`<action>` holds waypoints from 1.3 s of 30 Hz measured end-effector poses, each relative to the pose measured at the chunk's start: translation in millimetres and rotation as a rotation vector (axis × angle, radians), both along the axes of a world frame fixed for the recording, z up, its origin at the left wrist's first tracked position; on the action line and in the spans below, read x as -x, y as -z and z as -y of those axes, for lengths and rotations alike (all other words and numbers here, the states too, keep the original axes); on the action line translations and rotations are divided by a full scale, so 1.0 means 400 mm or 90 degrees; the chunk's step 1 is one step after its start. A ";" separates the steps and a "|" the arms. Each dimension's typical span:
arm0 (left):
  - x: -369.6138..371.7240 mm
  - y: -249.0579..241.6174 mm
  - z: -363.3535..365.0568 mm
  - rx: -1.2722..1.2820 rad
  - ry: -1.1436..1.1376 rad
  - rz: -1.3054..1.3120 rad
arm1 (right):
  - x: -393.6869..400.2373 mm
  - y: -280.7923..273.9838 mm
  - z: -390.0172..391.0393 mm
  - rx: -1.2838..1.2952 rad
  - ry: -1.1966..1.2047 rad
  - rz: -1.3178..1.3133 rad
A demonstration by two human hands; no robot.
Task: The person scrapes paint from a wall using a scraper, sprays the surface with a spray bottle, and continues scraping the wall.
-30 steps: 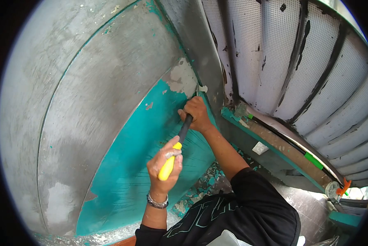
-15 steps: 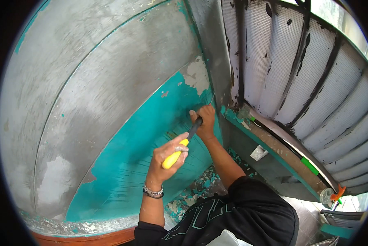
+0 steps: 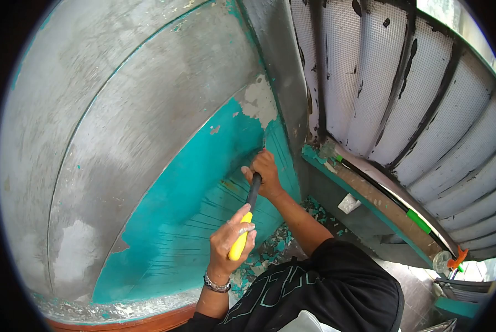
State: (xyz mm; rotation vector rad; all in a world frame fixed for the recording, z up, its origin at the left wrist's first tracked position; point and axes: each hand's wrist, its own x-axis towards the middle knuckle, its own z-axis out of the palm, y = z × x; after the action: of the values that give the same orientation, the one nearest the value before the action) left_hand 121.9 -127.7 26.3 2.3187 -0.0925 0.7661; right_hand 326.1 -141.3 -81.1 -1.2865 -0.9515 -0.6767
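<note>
My left hand [image 3: 232, 244] is wrapped round the yellow handle end of a long scraper [image 3: 240, 241], which has a black shaft. Further up, my right hand [image 3: 264, 172] is closed on the black part near the tip. Its thumb sticks out to the left. The tip is mostly hidden by that hand and meets a turquoise painted panel [image 3: 187, 177]. Dark scratch lines run across the lower part of this paint. Above my right hand, a bare grey patch [image 3: 259, 102] shows through the panel.
Bare grey wall [image 3: 131, 105] curves up on the left. Corrugated sheeting [image 3: 391, 83] with dark bars leans at the right, above a ledge [image 3: 378, 199] carrying a black-and-green rod [image 3: 419, 221]. Turquoise paint chips [image 3: 259, 260] litter the floor. A white scrap [image 3: 348, 203] lies beside the ledge.
The scraper has swung to a more upright angle. My right hand has shifted left and slightly down with its tip, while my left hand has dropped lower.
</note>
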 end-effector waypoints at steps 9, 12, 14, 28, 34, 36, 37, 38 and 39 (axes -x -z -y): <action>-0.026 0.002 -0.033 0.056 -0.022 0.012 | -0.025 -0.008 -0.025 0.027 0.005 -0.001; -0.028 -0.014 -0.059 0.089 -0.020 0.004 | -0.033 -0.016 -0.033 0.029 0.030 0.013; -0.051 0.004 -0.084 0.110 -0.021 0.009 | -0.050 -0.012 -0.034 0.024 0.042 0.027; -0.057 -0.029 -0.012 0.057 -0.012 -0.002 | -0.062 -0.030 -0.001 0.024 -0.001 0.023; -0.064 -0.021 -0.029 0.054 -0.011 -0.008 | -0.043 0.005 -0.026 0.006 0.024 -0.016; -0.065 -0.018 -0.052 0.092 -0.004 0.019 | -0.040 0.002 -0.033 0.012 0.029 -0.026; -0.061 -0.021 -0.055 0.092 -0.004 0.015 | -0.038 -0.004 -0.034 0.014 0.036 -0.025; -0.056 -0.025 -0.057 0.080 -0.005 -0.002 | -0.030 -0.002 -0.028 0.015 0.036 -0.025; -0.054 -0.031 -0.059 0.066 -0.006 -0.017 | -0.024 -0.003 -0.022 0.019 0.032 -0.006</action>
State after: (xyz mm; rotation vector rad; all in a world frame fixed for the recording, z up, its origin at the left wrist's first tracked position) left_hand 143.4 -104.2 38.6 2.2322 -0.0286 0.7278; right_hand 335.5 -132.5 -79.9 -1.3421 -0.9269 -0.6971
